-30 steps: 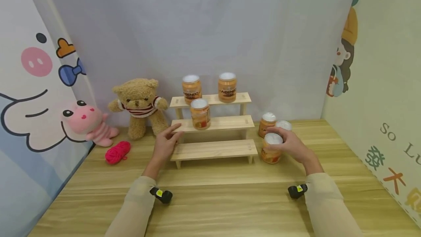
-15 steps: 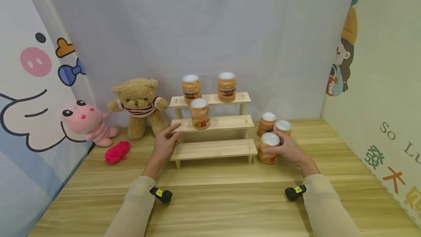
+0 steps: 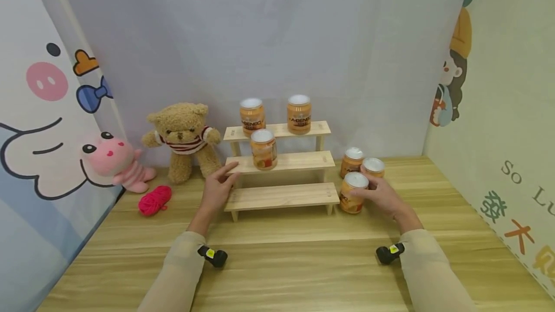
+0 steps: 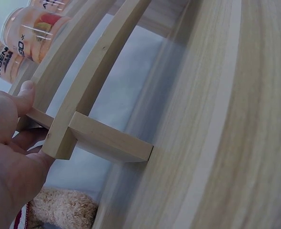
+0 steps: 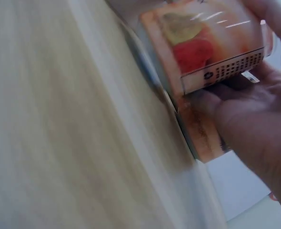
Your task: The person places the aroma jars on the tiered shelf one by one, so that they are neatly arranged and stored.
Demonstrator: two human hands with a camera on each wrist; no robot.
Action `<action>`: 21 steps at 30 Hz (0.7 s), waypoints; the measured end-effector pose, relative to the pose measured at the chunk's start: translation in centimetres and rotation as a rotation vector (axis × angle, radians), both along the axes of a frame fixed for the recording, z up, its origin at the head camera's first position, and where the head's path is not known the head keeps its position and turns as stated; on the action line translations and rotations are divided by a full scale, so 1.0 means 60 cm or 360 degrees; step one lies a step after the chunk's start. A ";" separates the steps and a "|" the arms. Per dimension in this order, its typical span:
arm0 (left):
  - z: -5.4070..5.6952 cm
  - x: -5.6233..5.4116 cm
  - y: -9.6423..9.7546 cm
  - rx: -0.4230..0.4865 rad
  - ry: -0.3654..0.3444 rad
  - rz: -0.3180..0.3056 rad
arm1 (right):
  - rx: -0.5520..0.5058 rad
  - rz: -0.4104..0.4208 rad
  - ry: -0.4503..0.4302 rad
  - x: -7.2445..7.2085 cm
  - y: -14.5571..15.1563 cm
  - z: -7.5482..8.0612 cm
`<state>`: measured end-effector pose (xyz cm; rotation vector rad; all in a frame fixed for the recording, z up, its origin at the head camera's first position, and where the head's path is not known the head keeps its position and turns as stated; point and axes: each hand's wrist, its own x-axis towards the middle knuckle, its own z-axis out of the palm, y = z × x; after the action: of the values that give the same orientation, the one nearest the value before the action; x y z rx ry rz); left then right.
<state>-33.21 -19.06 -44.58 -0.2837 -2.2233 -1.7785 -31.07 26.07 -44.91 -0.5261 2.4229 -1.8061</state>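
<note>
My right hand point(image 3: 383, 197) grips an orange jar point(image 3: 349, 200) with a silver lid, just right of the wooden three-tier display stand point(image 3: 282, 195). In the right wrist view, fingers and thumb wrap around this jar point(image 5: 212, 36), whose label shows fruit. Two similar jars stand close behind: one orange jar point(image 3: 352, 164) and another jar point(image 3: 374, 165), partly covered by my fingers. My left hand point(image 3: 215, 194) holds the stand's left end. In the left wrist view its thumb point(image 4: 26, 95) lies on the middle tier while the other fingers curl beneath.
Two jars, a left one point(image 3: 253, 118) and a right one point(image 3: 299, 115), stand on the top tier. Another jar point(image 3: 264, 150) is on the middle tier. A teddy bear point(image 3: 184, 141), a pink plush toy point(image 3: 119, 162) and pink yarn point(image 3: 154, 201) occupy the left side.
My right hand has closed around the front jar and shifted it slightly left, then a touch upward in the head view. The left hand stays on the stand.
</note>
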 end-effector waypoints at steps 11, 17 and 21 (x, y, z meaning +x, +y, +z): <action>0.036 0.027 0.007 -0.0017 -0.0009 -0.0011 | -0.0463 0.0317 0.0064 0.014 -0.011 0.069; 0.050 0.040 0.014 -0.0020 -0.0017 -0.0015 | -0.0501 0.0489 0.0140 0.017 -0.040 0.096; 0.052 0.042 0.015 -0.0016 -0.0022 0.0003 | -0.0470 0.0497 0.0180 0.002 -0.066 0.111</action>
<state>-30.68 -18.15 -41.47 -0.2719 -2.2419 -1.7738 -30.92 22.08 -38.26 -0.9935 1.9981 -2.0429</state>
